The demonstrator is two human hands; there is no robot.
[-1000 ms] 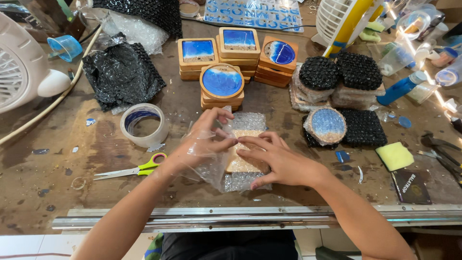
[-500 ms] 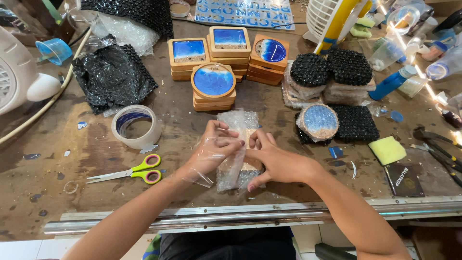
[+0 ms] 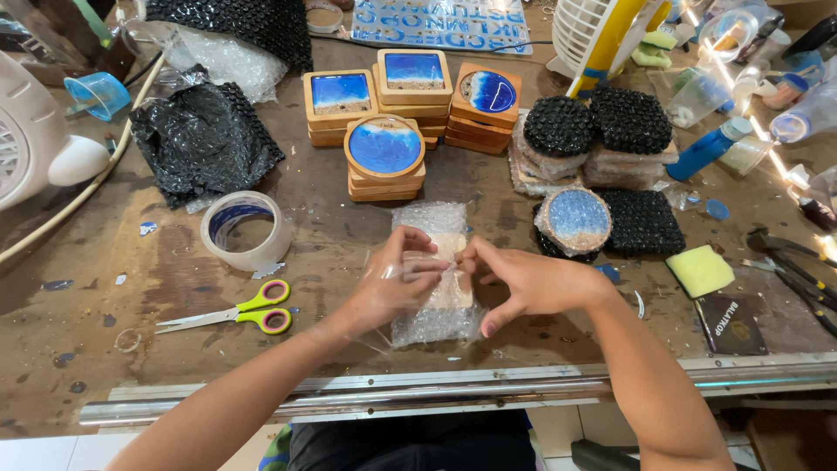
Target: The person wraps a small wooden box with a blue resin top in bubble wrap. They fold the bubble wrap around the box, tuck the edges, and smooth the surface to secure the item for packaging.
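Clear bubble wrap (image 3: 429, 262) lies on the brown counter (image 3: 174, 349) near its front edge, folded around a pale square coaster (image 3: 453, 288) that shows through the plastic. The left hand (image 3: 388, 283) rests on the left part of the bundle, its fingers (image 3: 427, 266) together and pressed onto the wrap. The right hand (image 3: 523, 281) meets it from the right, fingers (image 3: 475, 257) pinched on the wrap's edge, the two hands touching over the coaster. Just left of them lie scissors (image 3: 228, 314) with yellow-green and pink handles, and beyond those a roll of clear tape (image 3: 246, 229). Behind the bundle stand stacks of wooden coasters (image 3: 397, 105) with blue resin tops, the nearest stack round. To the right sit coasters already wrapped in black bubble wrap (image 3: 602, 131), and one round blue coaster (image 3: 575, 218) in clear wrap leans just beside them. A yellow sponge (image 3: 700, 270) lies further right.
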